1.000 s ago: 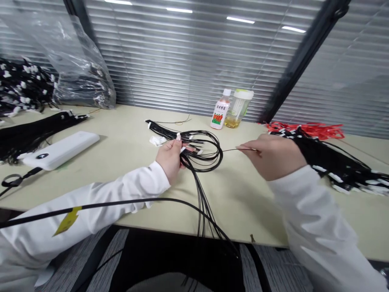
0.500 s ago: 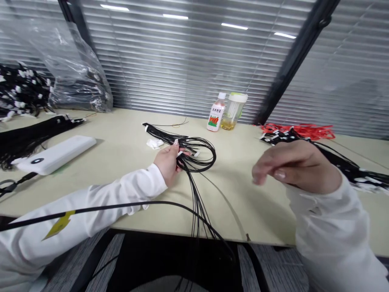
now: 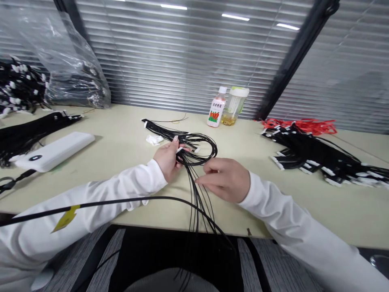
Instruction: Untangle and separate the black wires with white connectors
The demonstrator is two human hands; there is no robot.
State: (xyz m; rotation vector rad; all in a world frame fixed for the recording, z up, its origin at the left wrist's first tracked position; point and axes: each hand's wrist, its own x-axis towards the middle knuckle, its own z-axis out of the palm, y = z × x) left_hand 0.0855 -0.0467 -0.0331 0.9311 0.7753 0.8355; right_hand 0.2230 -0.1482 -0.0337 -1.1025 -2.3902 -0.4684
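My left hand [image 3: 168, 160] is closed on a bundle of thin black cables [image 3: 204, 163], near where small white connectors show among them. Part of the bundle curves in a loop to the right of this hand, and loose strands hang down over the table's front edge. My right hand [image 3: 226, 178] is beside the loop, its fingers partly bent and apart, with the fingertips at the hanging strands. No cable is visibly gripped in it. A crumpled white scrap [image 3: 154, 140] lies just beyond my left hand.
At left are a white power bank [image 3: 56, 152], black cables [image 3: 33, 132] and a clear plastic bag [image 3: 79, 81]. A drink bottle [image 3: 217, 107] and a lidded cup [image 3: 234, 106] stand at the back. Black cables [image 3: 322, 152] and red strips [image 3: 304, 125] lie right. A thick black cord [image 3: 121, 200] crosses my left sleeve.
My right hand has come in from the right to the hanging strands, uncovering the black cables at right. My left hand still holds the bundle in about the same place.
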